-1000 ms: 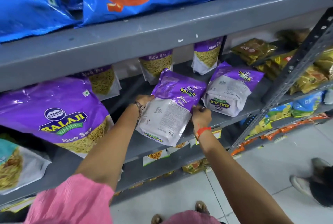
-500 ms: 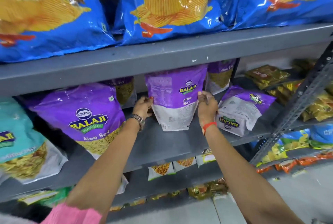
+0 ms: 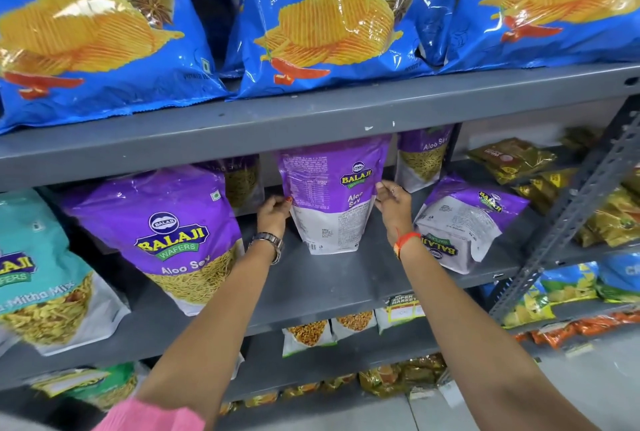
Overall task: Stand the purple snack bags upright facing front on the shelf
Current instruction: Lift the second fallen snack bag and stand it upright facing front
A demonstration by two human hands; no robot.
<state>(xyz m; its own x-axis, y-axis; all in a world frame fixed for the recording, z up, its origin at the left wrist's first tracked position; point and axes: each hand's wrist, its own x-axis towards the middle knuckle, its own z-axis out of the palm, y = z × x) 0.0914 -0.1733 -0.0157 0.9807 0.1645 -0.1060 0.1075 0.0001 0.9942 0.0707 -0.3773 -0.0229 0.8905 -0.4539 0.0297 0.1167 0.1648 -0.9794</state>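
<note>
purple bag [image 3: 332, 195] — "BALAJI", "Aloo Sev"

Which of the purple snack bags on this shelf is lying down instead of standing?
The purple bag to the right of the right hand: this fallen bag lies flat with its logo upside down; the others stand upright.

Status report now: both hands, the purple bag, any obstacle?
Left hand and right hand grip held Aloo Sev bag by its sides. Bag upright, back panel showing. Another purple bag lies flat at right, apart.
</note>
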